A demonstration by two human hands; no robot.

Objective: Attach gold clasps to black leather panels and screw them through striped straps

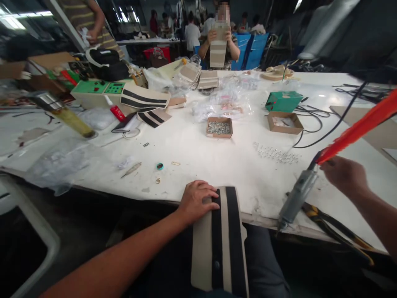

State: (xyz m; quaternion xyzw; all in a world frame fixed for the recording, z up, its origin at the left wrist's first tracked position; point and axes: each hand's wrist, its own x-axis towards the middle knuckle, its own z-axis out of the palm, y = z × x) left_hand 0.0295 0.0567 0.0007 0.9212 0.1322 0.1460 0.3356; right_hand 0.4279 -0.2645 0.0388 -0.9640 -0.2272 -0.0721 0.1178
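My left hand (198,200) lies flat with fingers stretched out on a beige fabric piece with two black stripes (223,244), which hangs over the near table edge onto my lap. My right hand (345,176) is closed around a tool with a grey metal barrel (296,198) and an orange handle (359,128), its tip pointing down at the table edge to the right of the fabric. Several small clear beads (276,154) lie scattered on the white table (201,153) ahead of the tool.
A small cardboard box of metal studs (219,127), another open box (284,122) and a green box (283,100) stand mid-table. More striped pieces (144,99), plastic bags, a green device (101,89) and black cables (322,124) lie around. Pliers (335,225) rest at right. A person (218,39) opposite holds fabric.
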